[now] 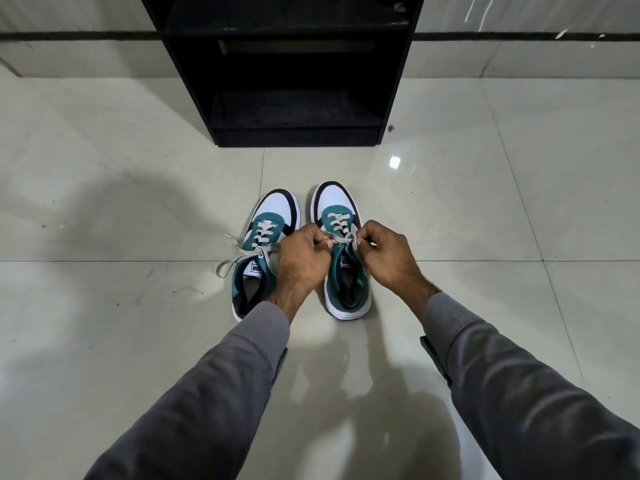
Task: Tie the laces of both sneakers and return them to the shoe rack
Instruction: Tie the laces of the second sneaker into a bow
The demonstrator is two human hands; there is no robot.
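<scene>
Teal, white and black, two sneakers stand side by side on the pale tiled floor (104, 202), toes toward one black shoe rack (294, 81) at the far side. Two hands work the right sneaker (341, 216): left hand (303, 261) and right hand (389, 258) each pinch its grey lace (341, 239) tight. Near them, the left sneaker (273, 209) lies untied, its laces (239, 252) trailing left; its tongue label is unreadable.
</scene>
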